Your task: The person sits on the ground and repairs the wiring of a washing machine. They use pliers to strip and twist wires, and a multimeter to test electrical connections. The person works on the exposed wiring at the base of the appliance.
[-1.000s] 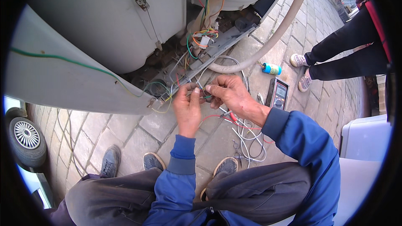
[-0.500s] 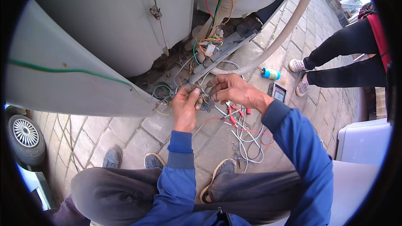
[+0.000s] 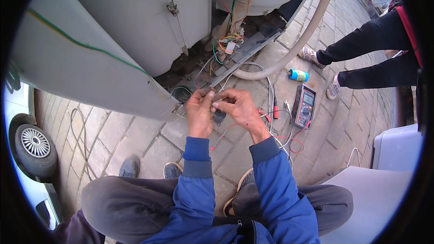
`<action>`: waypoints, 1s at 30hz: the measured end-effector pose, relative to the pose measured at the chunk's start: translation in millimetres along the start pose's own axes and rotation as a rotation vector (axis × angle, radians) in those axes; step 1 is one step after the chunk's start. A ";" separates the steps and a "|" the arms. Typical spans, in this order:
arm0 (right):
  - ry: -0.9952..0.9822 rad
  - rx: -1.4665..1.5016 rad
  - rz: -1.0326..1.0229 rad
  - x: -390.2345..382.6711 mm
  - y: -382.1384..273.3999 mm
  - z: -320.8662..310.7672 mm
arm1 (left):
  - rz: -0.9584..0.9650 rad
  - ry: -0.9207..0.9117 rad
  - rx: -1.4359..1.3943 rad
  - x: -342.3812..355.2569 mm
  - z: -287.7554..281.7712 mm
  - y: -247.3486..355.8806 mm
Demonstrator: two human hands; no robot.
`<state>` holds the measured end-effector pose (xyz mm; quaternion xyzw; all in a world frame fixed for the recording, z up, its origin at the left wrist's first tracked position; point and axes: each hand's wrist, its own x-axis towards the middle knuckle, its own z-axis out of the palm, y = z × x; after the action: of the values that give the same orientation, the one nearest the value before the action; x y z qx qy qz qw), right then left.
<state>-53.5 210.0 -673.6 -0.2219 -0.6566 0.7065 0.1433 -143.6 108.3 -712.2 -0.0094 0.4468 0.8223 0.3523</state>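
Note:
My left hand (image 3: 199, 114) and my right hand (image 3: 241, 110) meet fingertip to fingertip at the lower edge of an opened white appliance (image 3: 181, 13). Both are closed in a pinch on thin wires, mostly hidden by the fingers. Just below the fingertips, partly covered, shows a small dark round part (image 3: 219, 117). Beyond my hands, a bundle of coloured wires with a white connector (image 3: 231, 46) hangs beside a metal base rail (image 3: 253, 52). A digital multimeter (image 3: 304, 107) lies on the paving to the right, its red lead (image 3: 296, 142) trailing toward me.
A thick grey hose (image 3: 316, 22) curves down at the right of the appliance. Near it lies a blue cylinder (image 3: 298, 75). Another person's legs (image 3: 361, 40) stand at the right. A white box (image 3: 398, 149) is at the lower right, a car wheel (image 3: 36, 142) at the left.
My right hand has come in closer to my left, its forearm swinging left, and the fingertips now meet. The view has shifted, showing more of the multimeter. The other person's feet have moved.

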 end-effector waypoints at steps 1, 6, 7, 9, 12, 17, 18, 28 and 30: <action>0.029 -0.013 0.059 -1.6 -1.9 -3.1 | -0.010 -0.010 -0.038 -0.5 -4.6 0.5; 0.110 -0.303 0.131 -6.3 6.0 -44.7 | -0.028 -0.044 -0.116 -3.7 -9.5 7.3; 0.039 -0.369 0.114 -9.4 7.6 -43.5 | -0.026 -0.042 -0.098 -4.1 -8.1 5.8; -0.015 -0.523 0.100 -10.4 4.2 -31.3 | -0.027 -0.039 -0.064 -6.0 -2.8 -1.0; -0.145 -0.473 0.146 -9.4 0.3 -22.0 | -0.001 -0.019 -0.055 -1.6 -10.0 -5.7; -0.192 -0.219 0.229 -9.4 -3.9 -25.7 | -0.045 -0.073 -0.151 0.6 -13.8 1.4; -0.195 -0.242 0.235 -8.0 -1.5 -25.5 | -0.065 -0.083 -0.169 -0.1 -14.0 1.7; 0.049 -0.305 0.059 -1.6 16.0 -13.3 | -0.074 -0.108 -0.165 0.3 -14.3 -0.2; 0.099 -0.154 -0.027 3.0 12.6 -7.2 | -0.048 -0.107 -0.161 1.9 -15.0 0.5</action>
<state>-51.3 216.5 -686.7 -0.2579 -0.7041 0.6400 0.1676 -149.8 98.1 -721.5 -0.0042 0.3593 0.8462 0.3935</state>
